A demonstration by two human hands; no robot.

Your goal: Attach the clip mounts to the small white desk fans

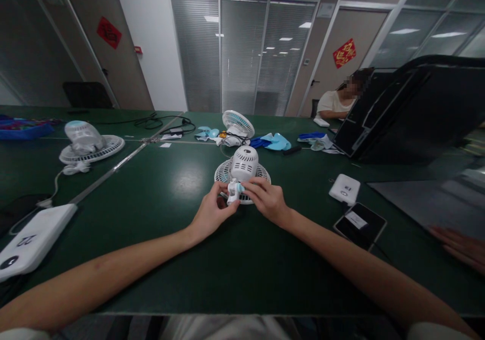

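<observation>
In the head view, a white fan (244, 162) is lying grille-down on the green table (170, 274), straight in front of the person, its rounded motor housing facing up. The left hand (215, 206) is pinching the small white bracket (232, 193) at the fan's near side, thumb below and fingers above. The right hand (268, 198) is reaching in from the other side — its fingertips are pinching the light-blue knob (240, 188) on that bracket.

Just behind, another fan (238, 124) is standing tilted, with light-blue blades (278, 142) lying beside it. Off to the left, a third fan (81, 137) is resting grille-down, and a white power bank marked 22 (32, 244) is lying nearer. To the right, a smaller white device (344, 188) is sitting near a black box (359, 225). Farther back, a person in a pale top (335, 103) is sitting at the table.
</observation>
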